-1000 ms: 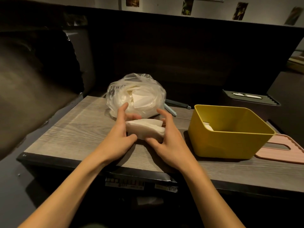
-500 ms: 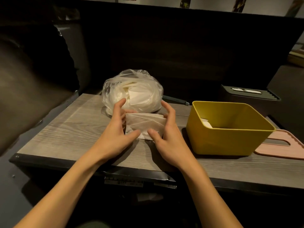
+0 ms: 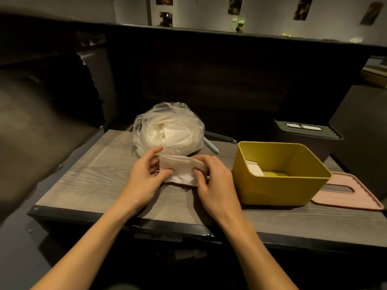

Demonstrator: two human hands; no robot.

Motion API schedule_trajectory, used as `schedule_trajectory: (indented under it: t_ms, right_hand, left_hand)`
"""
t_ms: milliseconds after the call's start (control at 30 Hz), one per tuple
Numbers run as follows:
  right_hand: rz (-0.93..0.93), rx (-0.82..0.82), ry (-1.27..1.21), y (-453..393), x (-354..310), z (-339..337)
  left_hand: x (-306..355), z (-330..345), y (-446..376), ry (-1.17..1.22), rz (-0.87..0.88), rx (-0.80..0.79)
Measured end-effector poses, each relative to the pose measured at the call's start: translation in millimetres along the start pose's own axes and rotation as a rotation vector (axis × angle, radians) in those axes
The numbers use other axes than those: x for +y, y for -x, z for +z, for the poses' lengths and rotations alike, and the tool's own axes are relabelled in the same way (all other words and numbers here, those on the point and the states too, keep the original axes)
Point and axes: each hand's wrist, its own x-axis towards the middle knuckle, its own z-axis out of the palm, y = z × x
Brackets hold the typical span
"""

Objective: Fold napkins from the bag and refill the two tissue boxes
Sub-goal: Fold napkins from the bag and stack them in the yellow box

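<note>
The left hand (image 3: pixel 144 176) grips the left end of a white folded paper napkin (image 3: pixel 181 171), thumb pressed on its near face and fingers curled behind its top edge. The right hand (image 3: pixel 213 181) pinches the napkin's right end the same way, thumb on the front and fingers bent over the top. The napkin is held between the two hands just above the grey wood-grain tabletop (image 3: pixel 88 181), its lower edge hanging close to the surface; whether it touches there cannot be told. Directly behind the hands sits a clear, rounded plastic bag (image 3: pixel 169 126) stuffed with more white napkins, resting on the table. Just beyond the bag's right side lie two slim pale blue pens (image 3: pixel 211 144), crossing one another. To the right of the hands, near but apart from them, stands an open mustard-yellow rectangular plastic tissue box (image 3: pixel 278 185) with a few white napkins lying at its left inner end. A pink flat lid with a long slot (image 3: pixel 351 195) lies on the table against the yellow box's right side. Further back on the right stands a dark ribbed tissue box (image 3: pixel 307 132) with white paper showing through its top slot.
</note>
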Motion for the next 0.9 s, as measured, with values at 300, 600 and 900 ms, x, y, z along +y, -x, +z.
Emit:
schedule_trajectory:
  t_ms: [300,600,900]
  right_hand:
    - [-0.143,-0.102,0.201,-21,-52,-76]
    - [-0.013,-0.011,0.309,-18,-13,-173]
    - [0.220,-0.180,0.452,-5,13,-191]
  left_hand:
    - [69,-9,-17,0.038,0.029,-0.084]
    - [136,74,-59,-0.137,0.223,-0.327]
    - [171,147,-79,-0.675,0.449,-0.498]
